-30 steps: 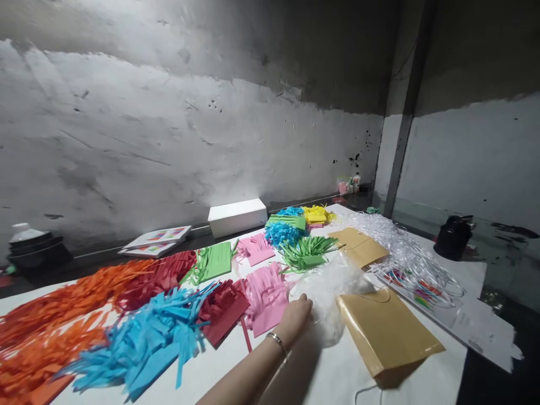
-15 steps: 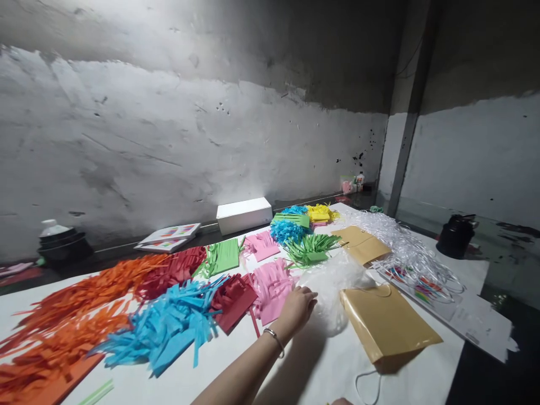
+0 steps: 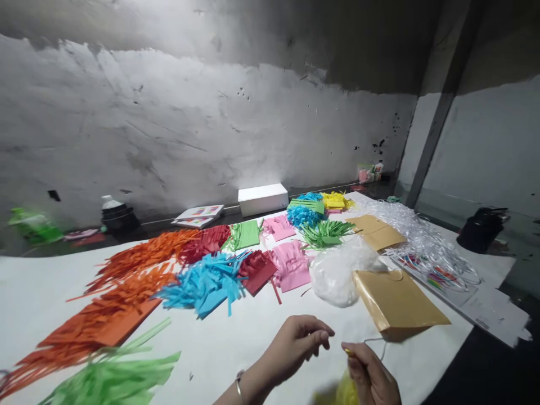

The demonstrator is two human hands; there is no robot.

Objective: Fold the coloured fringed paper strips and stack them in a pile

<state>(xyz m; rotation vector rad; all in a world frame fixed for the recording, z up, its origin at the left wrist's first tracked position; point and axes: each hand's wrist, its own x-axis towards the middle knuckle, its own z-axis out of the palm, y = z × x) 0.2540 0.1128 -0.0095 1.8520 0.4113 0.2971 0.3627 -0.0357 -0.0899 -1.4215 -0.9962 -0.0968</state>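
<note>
My right hand point(image 3: 373, 376) pinches a piece of yellow fringed paper point(image 3: 346, 389) at the bottom edge; a small yellow tip shows between thumb and finger. The lower part is blurred and cut off by the frame. Just to its left my left hand point(image 3: 301, 341), with a metal bangle at the wrist, hovers with loosely bent fingers apart and nothing in them. Beyond the hands lie a clear plastic bag point(image 3: 337, 275), a brown paper envelope point(image 3: 400, 301) and pink fringed paper point(image 3: 292, 267).
Blue point(image 3: 206, 284), dark red point(image 3: 258, 273), orange point(image 3: 113, 315) and light green fringed paper point(image 3: 109, 382) spread leftward. A white box point(image 3: 262, 199) stands by the wall. White string point(image 3: 413, 225) heaps at the right, near a black container point(image 3: 481, 230).
My left hand has drawn back from beside the plastic bag toward me. My right hand has come up into view with the yellow fringed paper. The view has turned left.
</note>
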